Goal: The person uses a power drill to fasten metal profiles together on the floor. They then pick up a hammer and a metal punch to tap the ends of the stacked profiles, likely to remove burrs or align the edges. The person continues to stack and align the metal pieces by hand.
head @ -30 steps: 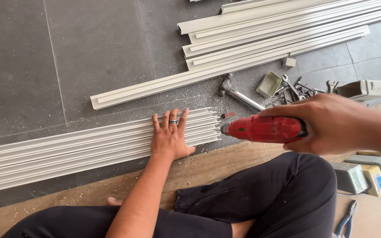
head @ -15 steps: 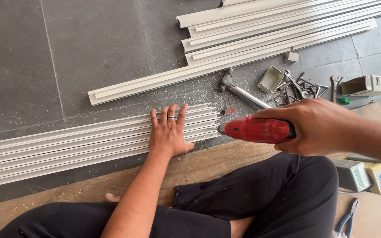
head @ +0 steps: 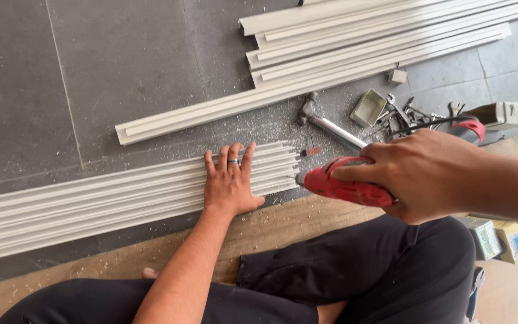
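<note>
Ribbed white profile strips (head: 103, 201), long and matte, lying bundled flat on dark grey floor tiles (head: 121, 66) dusted with pale shavings. Left hand (head: 230, 183) pressed open-palmed on the bundle near its cut end, fingers spread, ring on one finger. Right hand (head: 424, 174) wrapped tight round a red plastic power drill (head: 346, 185), nose just beside the strip ends. Steel hammer (head: 328, 123) near, beyond it more white profiles (head: 379, 45).

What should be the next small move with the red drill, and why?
Probably ease the red drill leftwards so its tip meets the end of the white profiles. The left hand already lies flat on them, and the right hand aims the tip at their end, seemingly just short of it.
</note>
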